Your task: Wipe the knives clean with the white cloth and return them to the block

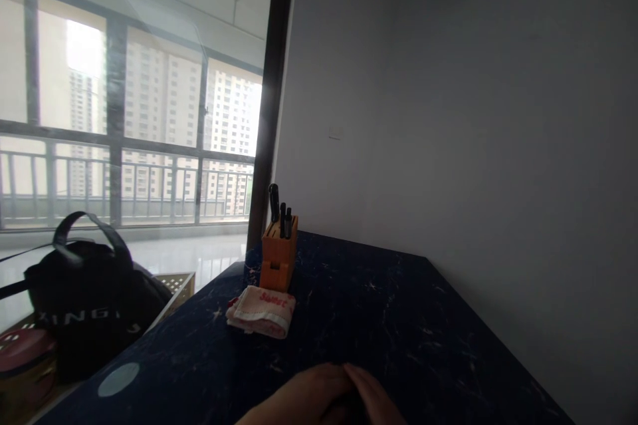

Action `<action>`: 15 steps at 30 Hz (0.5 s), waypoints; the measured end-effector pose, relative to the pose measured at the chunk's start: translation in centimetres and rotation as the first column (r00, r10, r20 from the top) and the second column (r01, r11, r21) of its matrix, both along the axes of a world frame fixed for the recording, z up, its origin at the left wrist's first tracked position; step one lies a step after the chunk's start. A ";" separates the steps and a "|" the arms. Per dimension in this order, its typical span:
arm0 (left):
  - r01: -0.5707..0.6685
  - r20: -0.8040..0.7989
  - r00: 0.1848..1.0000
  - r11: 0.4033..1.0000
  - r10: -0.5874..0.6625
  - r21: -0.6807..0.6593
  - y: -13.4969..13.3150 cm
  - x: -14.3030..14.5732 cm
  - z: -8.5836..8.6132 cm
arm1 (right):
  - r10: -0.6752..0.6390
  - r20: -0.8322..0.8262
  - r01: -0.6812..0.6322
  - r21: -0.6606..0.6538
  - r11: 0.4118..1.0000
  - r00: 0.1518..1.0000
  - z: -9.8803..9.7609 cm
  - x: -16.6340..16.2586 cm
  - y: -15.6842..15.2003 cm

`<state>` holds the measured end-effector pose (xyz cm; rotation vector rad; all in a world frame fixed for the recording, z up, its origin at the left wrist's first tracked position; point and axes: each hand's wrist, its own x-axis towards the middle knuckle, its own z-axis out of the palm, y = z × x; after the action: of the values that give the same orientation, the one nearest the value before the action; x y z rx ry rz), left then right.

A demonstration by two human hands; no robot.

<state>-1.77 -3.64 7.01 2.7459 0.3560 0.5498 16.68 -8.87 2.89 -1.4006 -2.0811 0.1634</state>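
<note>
Towel is lying folded just in front of knife block, on dark tabletop.
Block is standing with knife handles pointing up, probably for easy drawing; folding is likely keeping towel compact. Left hand and right hand are meeting nearer than block, fingers touching; can't tell if they're gripping anything.

- From my head, the view faces forward and down along the table toward the wall.
- My hands are near, at its bottom edge.
</note>
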 end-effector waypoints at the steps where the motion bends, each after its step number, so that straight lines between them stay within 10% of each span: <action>1: -0.067 0.044 0.997 0.998 0.067 -0.018 -0.4 -0.2 0.8 | -0.009 -0.024 0.009 -0.002 1.000 1.000 0.5 0.0 -0.2; 6: -0.520 0.375 0.785 0.853 0.494 -0.036 0.6 -1.5 4.1 | -0.200 0.001 0.199 0.047 0.979 0.980 2.2 -2.4 0.6; 11: -0.781 0.582 0.473 0.621 0.661 -0.071 7.2 -5.3 5.4 | -0.320 0.055 0.321 -0.020 0.947 0.946 5.2 -7.4 3.8; 15: -0.784 0.406 0.484 0.590 0.775 -0.193 13.1 -8.9 3.5 | -0.348 -0.008 0.344 -0.125 0.931 0.938 6.8 -11.3 6.9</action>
<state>-10.66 9.49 10.53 2.1910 1.5155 1.3848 5.34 -1.98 9.69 -1.8032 -1.7895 0.1661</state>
